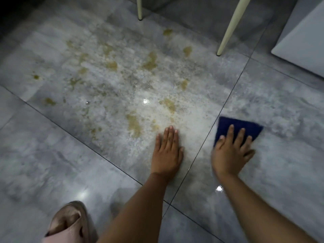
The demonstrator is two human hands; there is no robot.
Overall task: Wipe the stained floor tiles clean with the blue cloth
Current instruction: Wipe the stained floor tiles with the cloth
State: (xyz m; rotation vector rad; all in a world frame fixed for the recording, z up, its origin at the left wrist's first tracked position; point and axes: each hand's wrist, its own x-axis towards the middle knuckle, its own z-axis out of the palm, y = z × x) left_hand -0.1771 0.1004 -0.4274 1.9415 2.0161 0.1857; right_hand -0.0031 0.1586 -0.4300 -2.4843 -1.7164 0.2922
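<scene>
This looks like a room in a home, likely a dining or kitchen corner: glossy grey marble-look floor tiles [52, 155] splashed with yellowish stains [133, 123], one slim cream furniture leg [229, 28] and another leg [139, 7] behind, a white cabinet panel [305, 42] alongside, and a pink house slipper [70, 223].

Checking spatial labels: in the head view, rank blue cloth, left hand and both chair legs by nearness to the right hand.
1. blue cloth, pressed under the right hand.
2. left hand, just to its left.
3. nearer chair leg, ahead, upper right.
4. farther chair leg, top centre.
</scene>
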